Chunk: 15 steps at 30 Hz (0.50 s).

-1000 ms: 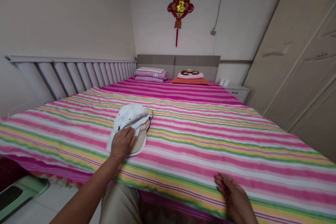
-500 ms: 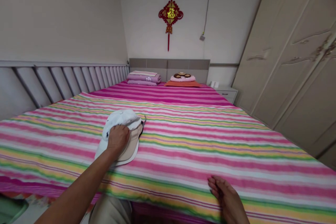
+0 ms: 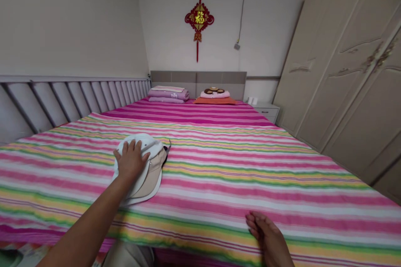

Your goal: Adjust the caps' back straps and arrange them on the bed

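On the striped bedspread lies a stack of baseball caps, at the left of the head view. A white cap is on top, a beige cap shows below it, and a pale brim juts out at the bottom. A dark strap sticks out on the right side. My left hand rests on the white cap's crown, fingers spread flat. Over the bed's near edge, apart from the caps, my right hand hovers with fingers loosely curled and nothing visible in them.
The striped bedspread covers the bed, with folded purple bedding and a pink cushion by the headboard. A white rail borders the left. At right stand a nightstand and a wardrobe.
My left hand has gone from closed fingers at the white cap's front to spread fingers flat on its crown. My right hand stays nearly where it was. The view has shifted slightly.
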{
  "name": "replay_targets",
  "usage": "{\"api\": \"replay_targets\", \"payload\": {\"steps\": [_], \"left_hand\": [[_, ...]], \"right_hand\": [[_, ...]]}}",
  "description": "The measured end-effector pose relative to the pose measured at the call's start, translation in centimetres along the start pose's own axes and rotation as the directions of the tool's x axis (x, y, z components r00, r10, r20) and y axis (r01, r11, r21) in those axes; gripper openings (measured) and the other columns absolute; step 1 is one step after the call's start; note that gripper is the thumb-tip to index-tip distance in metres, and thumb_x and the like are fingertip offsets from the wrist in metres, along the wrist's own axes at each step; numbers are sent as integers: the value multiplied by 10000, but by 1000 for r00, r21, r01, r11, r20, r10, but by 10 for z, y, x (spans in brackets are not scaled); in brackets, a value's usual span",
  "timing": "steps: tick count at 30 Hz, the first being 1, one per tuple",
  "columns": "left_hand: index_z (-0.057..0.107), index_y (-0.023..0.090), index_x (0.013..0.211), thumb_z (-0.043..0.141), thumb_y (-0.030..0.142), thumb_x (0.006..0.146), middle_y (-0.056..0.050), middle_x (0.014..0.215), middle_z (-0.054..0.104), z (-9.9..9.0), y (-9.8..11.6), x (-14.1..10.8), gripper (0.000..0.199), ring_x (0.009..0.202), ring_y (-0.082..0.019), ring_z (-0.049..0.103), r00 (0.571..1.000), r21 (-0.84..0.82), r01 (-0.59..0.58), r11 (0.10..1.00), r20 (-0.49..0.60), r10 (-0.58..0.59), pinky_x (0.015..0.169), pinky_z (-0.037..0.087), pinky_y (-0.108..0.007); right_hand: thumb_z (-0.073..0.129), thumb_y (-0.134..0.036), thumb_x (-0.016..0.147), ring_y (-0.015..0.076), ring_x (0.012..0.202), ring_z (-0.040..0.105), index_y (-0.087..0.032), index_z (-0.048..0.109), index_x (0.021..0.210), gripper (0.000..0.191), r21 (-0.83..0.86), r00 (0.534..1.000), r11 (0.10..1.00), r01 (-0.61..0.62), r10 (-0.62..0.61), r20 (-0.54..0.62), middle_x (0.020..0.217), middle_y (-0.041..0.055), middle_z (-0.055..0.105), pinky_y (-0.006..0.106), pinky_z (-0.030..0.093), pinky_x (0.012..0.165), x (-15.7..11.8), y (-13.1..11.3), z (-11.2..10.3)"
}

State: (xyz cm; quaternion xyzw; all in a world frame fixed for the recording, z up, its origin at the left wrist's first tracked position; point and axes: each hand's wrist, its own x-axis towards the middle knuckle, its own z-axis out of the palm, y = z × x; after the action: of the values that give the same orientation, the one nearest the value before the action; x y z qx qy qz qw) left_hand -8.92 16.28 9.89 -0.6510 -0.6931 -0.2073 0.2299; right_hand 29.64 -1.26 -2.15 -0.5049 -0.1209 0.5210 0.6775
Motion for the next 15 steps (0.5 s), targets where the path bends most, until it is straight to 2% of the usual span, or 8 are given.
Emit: {"api": "replay_targets", "payload": {"steps": [3,4,6,8,10,11,13,15], "left_hand": [[424,82,1205,374,438,794,-197,1297,412,1,-3,8,546,1146,-357,389,983,-56,39,998,184,-28,892,282,-536],[441,86,1191,382,441,786,-198,1283,428,0,-3,10,541,1119,-345,421,977,-64,32,997,215,-17,879,311,-517],[462,94,1167,408,432,772,-205,1258,450,-4,-1,9,522,1117,-344,423,986,-41,15,999,164,-8,875,317,-526],[461,89,1167,417,392,776,-217,1264,439,-6,5,-2,496,1180,-363,351,999,-13,-34,999,17,34,908,269,-564],[480,82,1157,418,320,785,-213,1271,437,-4,14,-26,446,1230,-358,291,979,-39,-171,985,-117,165,948,244,-553],[516,92,1120,421,283,781,-196,1248,471,1,20,-44,401,1223,-347,314,953,-96,-284,954,-138,270,950,275,-527],[556,129,1093,425,246,782,-160,1177,548,17,33,-90,357,1164,-288,425,885,-239,-462,854,-189,426,949,346,-447],[559,219,1118,466,257,770,-104,1141,591,40,47,-144,362,1129,-252,477,797,-371,-602,707,-214,565,948,379,-419]], "right_hand": [[796,-295,405,131,586,631,-145,618,714,387,5,1000,1000,9,-9,3,638,25,702,197,497,535,1,1,0],[796,-292,405,130,584,629,-144,618,713,386,4,1000,1000,11,-11,2,634,24,701,196,495,533,1,1,0],[794,-283,410,129,580,626,-143,619,711,375,1,1000,1000,17,-17,0,629,25,698,195,490,531,0,1,0],[787,-276,423,129,576,621,-144,620,706,354,-10,1000,1000,23,-23,-3,627,26,695,195,484,527,-1,1,0],[776,-275,439,126,573,614,-147,620,703,332,-26,999,999,35,-36,-4,627,26,692,196,480,527,-3,1,1],[770,-276,443,124,568,607,-149,620,700,323,-37,999,998,47,-47,-3,620,24,690,195,476,525,-3,2,1],[758,-276,452,115,543,584,-151,619,688,301,-66,997,995,71,-71,2,594,16,677,191,460,503,-5,3,3],[745,-286,462,108,506,553,-152,617,677,284,-104,996,991,87,-84,29,565,10,658,188,426,460,-6,8,6]]}}
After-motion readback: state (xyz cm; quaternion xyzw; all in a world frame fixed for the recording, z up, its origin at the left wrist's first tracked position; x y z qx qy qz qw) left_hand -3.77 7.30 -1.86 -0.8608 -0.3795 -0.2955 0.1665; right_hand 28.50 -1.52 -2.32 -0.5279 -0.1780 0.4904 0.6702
